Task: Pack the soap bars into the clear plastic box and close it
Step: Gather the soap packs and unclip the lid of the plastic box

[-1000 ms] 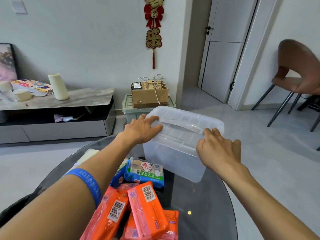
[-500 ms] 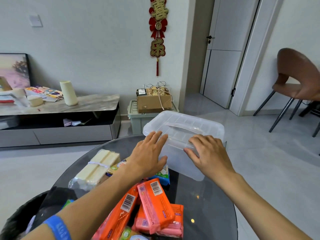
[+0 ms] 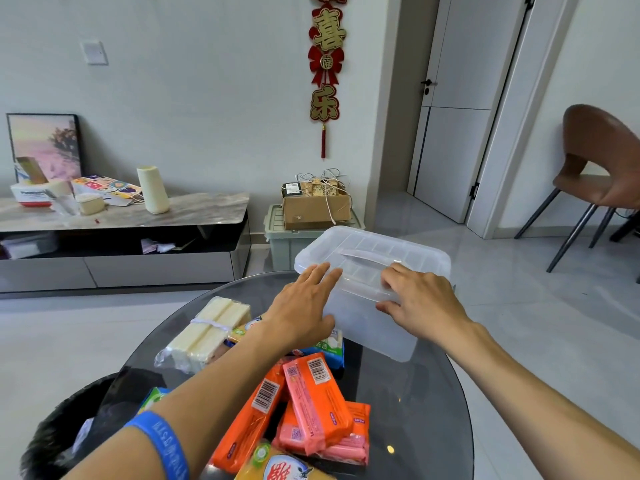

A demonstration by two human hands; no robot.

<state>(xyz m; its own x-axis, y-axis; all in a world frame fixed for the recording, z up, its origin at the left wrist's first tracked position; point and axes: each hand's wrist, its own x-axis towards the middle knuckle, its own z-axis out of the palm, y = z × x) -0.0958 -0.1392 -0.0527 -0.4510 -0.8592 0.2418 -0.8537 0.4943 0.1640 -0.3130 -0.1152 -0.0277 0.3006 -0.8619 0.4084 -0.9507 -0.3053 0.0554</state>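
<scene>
The clear plastic box (image 3: 367, 327) stands with its lid (image 3: 377, 251) on, at the far edge of the round glass table (image 3: 415, 410). My left hand (image 3: 304, 306) lies flat against the box's near-left corner, fingers spread over the lid's edge. My right hand (image 3: 419, 299) grips the lid's near rim, fingers curled on it. Orange-wrapped soap bars (image 3: 311, 407) lie piled in front of me. A blue-green soap pack (image 3: 329, 348) sits under my left wrist. A bundle of pale yellow bars (image 3: 207, 330) lies to the left.
A yellow soap pack (image 3: 284, 469) sits at the table's near edge. A black bin (image 3: 59, 438) stands at lower left. Beyond the table are a green crate with a cardboard box (image 3: 311, 206), a low TV cabinet (image 3: 121, 230) and a brown chair (image 3: 602, 174).
Both hands have slid from the lid's top and side toward its near edge. The box has shifted slightly. My view tilted, bringing the pale bars and the bin into sight.
</scene>
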